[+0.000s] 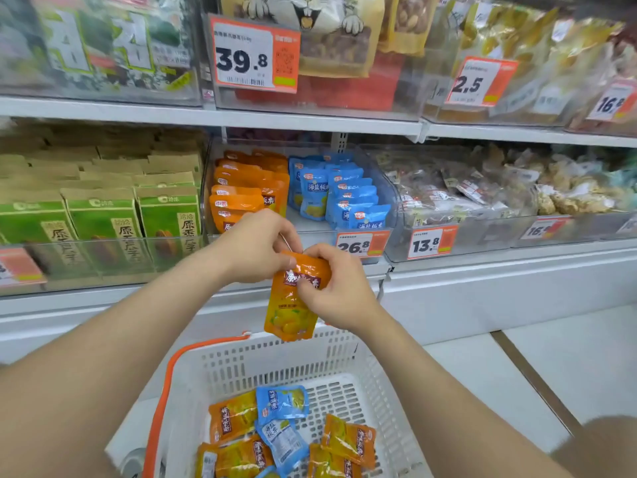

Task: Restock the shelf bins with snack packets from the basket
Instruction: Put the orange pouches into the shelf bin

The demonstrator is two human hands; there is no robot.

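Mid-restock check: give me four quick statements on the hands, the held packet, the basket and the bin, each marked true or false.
1. The left hand and right hand both pinch one orange packet. True.
2. That packet already sits in the shelf bin. False: it hangs outside it, above the basket.
3. The basket holds only orange packets. False: blue packets lie in it too.
4. In the bin, the orange row stands left of the blue row. True.
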